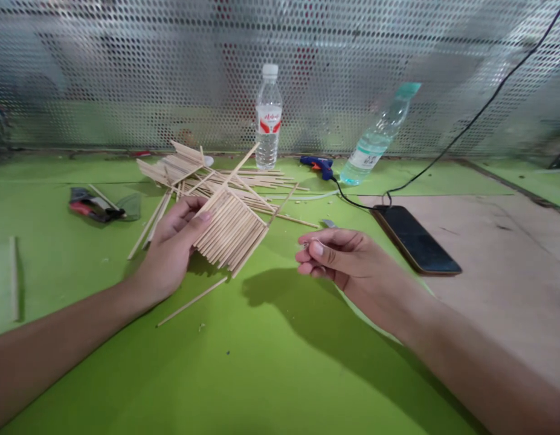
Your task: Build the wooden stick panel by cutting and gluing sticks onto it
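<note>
My left hand (173, 251) is closed on the left side of a small panel structure of wooden sticks (232, 232), tilted above the table. Its sticks lie side by side, and a few longer ones jut out from its corners. Below it a single loose stick (191, 302) lies on the green surface. To the right, my right hand (347, 257) has thumb and fingertips pinched together around a tiny, pale, thread-like bit, too small to name. A gap separates that hand from the panel.
Loose sticks (280, 180) and another stick piece (173, 169) lie behind. Two water bottles (267, 130) (374, 142) stand near the perforated metal screen (171, 78). A blue glue gun (319, 166), corded phone (415, 238), black-red tool (96, 205) and small blade (328, 223) lie around.
</note>
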`<state>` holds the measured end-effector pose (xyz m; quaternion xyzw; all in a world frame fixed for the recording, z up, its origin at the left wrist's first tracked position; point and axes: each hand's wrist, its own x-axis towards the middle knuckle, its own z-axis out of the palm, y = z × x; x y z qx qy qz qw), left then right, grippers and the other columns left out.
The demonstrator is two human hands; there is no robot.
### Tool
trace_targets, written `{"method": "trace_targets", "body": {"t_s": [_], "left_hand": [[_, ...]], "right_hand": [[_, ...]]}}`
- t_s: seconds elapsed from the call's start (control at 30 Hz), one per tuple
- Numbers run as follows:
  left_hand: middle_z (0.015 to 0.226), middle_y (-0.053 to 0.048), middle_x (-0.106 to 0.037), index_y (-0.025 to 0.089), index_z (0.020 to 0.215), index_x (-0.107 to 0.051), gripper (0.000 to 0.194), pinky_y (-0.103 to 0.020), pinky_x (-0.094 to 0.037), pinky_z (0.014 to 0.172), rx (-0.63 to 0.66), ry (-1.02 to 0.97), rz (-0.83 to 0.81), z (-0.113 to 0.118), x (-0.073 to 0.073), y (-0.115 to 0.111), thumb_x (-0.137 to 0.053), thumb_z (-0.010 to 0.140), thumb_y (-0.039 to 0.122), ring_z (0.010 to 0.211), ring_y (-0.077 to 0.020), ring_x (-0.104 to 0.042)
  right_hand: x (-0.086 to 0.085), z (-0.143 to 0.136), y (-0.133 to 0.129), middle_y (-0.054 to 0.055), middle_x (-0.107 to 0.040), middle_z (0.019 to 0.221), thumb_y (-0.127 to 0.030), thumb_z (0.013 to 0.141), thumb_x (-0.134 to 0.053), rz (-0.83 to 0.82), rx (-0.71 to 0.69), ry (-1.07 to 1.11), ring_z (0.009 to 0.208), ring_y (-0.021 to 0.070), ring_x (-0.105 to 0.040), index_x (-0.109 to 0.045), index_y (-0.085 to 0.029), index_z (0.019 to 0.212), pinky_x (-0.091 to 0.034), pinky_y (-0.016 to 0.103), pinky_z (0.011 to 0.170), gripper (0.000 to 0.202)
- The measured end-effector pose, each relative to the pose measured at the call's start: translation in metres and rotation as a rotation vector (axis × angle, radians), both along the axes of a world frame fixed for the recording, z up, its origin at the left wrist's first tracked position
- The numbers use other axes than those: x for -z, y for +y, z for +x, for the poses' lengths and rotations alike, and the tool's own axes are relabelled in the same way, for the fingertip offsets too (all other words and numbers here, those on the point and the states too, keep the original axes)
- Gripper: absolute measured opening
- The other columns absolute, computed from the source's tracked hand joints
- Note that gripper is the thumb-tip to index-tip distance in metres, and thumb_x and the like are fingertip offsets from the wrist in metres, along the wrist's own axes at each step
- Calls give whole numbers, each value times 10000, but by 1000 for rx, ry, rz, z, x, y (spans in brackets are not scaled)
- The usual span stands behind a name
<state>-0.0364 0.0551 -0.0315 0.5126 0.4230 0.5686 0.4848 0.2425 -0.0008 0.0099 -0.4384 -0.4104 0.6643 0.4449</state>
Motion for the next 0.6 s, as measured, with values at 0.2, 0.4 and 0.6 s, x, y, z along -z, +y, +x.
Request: {"method": "trace_targets", "body": {"t_s": [0.2, 0.4, 0.6], "left_hand": [[1018, -29, -696, 263, 1058, -689, 246, -302, -565, 668, -15, -2, -6, 0, 2, 1, -781, 847, 348, 882, -209, -673], [1016, -25, -689, 271, 1045, -701, 228, -300, -566, 679, -21, 13, 1, 0, 2, 1, -780, 845, 348, 863, -197, -656], [1026, -28, -699, 263, 1055, -694, 243, -288, -547, 669, -18, 11, 17, 0, 1, 1, -784, 844, 342, 892, -204, -666]], "right_hand": [[-5, 0, -1, -15, -740, 741, -363, 726, -922, 67, 71, 35, 641, 99, -668, -773, -237, 746, -559, 219, 630, 196], [0, 1, 1, 4, -722, 656, -436, 814, -836, 209, 44, -292, 581, 134, -629, -759, -226, 713, -524, 274, 590, 245], [7, 5, 6, 6, -810, 890, -204, 927, -652, 587, -178, -1051, 812, 224, -726, -816, -277, 864, -515, 380, 748, 190]]}}
